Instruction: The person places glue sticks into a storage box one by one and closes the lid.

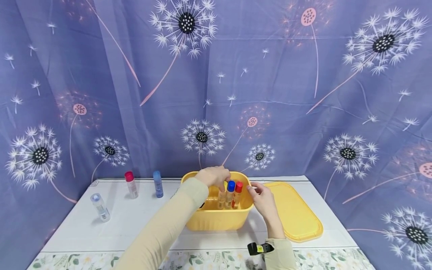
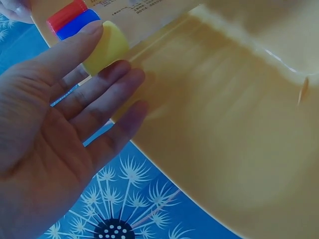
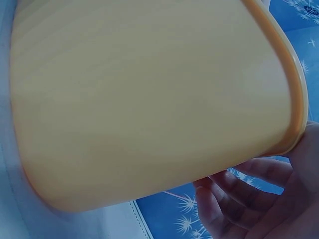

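My left hand (image 1: 212,177) reaches into a yellow plastic box (image 1: 216,219). Its thumb and forefinger pinch the yellow cap of a clear bottle (image 2: 108,47), the other fingers spread apart. Beside this bottle, inside the box, stand a blue-capped bottle (image 1: 230,195) and a red-capped bottle (image 1: 237,195), side by side near the right wall. At the box's right side, my right hand (image 1: 262,198) holds the rim, thumb on the edge and fingers along the outer wall in the right wrist view.
On the table's left are a clear bottle with a pale cap (image 1: 100,207), a pink-red-capped bottle (image 1: 131,185) and a blue bottle (image 1: 158,184). The yellow lid (image 1: 297,212) lies flat right of the box. A patterned curtain (image 1: 216,82) hangs behind the table.
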Available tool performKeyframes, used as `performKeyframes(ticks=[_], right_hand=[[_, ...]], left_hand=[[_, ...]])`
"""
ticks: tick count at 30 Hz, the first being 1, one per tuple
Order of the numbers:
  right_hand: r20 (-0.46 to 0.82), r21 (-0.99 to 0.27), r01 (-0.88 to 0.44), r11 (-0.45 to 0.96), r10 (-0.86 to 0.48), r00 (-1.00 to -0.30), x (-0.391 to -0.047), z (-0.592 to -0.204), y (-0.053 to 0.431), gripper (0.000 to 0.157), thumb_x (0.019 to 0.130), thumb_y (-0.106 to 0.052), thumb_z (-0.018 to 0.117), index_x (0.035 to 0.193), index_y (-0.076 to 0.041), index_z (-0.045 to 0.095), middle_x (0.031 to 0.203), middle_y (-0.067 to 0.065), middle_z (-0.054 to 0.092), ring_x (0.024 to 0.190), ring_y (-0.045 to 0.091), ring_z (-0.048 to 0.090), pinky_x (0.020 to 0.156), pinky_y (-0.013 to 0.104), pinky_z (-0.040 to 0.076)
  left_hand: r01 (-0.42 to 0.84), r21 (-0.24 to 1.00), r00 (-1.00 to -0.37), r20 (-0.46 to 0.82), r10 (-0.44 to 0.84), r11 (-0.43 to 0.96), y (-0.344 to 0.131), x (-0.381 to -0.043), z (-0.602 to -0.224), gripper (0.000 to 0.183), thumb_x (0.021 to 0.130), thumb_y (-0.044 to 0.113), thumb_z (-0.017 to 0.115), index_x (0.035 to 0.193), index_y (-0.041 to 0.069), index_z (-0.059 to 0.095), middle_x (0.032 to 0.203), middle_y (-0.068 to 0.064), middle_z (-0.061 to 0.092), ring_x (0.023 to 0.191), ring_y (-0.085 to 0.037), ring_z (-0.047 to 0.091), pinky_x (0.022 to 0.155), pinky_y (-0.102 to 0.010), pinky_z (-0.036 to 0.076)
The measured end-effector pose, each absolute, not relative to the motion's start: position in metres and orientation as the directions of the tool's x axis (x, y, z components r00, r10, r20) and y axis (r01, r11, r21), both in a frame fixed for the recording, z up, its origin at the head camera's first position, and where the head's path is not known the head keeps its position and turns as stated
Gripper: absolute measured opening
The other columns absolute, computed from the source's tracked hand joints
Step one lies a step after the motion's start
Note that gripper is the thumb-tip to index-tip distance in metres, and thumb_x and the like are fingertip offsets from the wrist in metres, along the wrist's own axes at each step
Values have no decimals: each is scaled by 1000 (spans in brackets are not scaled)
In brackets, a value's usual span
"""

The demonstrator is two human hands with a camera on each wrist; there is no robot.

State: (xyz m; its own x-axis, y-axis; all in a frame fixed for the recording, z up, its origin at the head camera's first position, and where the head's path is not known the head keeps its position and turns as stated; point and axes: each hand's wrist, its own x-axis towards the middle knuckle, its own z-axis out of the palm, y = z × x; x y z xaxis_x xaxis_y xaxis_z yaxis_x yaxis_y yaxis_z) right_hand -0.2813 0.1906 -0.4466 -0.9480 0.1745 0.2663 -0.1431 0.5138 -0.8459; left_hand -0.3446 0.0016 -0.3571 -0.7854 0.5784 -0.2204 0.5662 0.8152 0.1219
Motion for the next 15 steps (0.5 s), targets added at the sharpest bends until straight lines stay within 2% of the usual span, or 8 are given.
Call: performKeyframes(ticks=[6,10,12,15], right_hand=[[264,-848,-144,511,170,-949,-281,-446,190,26,95,-19,65,113,-1,70,92,18,69,88,36,65,69,34,52],[261,-851,-145,505,168,-951,-279,-446,190,26,95,-19,65,113,-1,70,94,20,69,88,36,65,70,34,52],[260,-851,-144,505,167,-951,-279,-446,190,26,95,-19,65,113,-1,70,95,21,69,88,35,65,71,34,52],[261,-848,-144,509,165,-951,-278,-446,190,26,95,-19,65,113,-1,70,93,19,69,87,32,65,70,34,52]], left_hand=[[582,113,-775,-222,592,805,2,-343,-355,23,80,23,83,89,15,63,81,5,52,77,-14,50,67,-26,42],[589,104,-769,-233,596,801,2,-341,-354,30,80,23,83,81,14,54,76,4,43,73,-13,44,63,-26,34],[587,106,-768,-239,594,803,2,-340,-354,30,80,23,83,81,13,55,75,4,43,72,-12,43,63,-26,34],[579,111,-771,-247,587,808,1,-338,-353,24,80,24,83,90,13,63,78,5,48,75,-12,46,66,-26,39]])
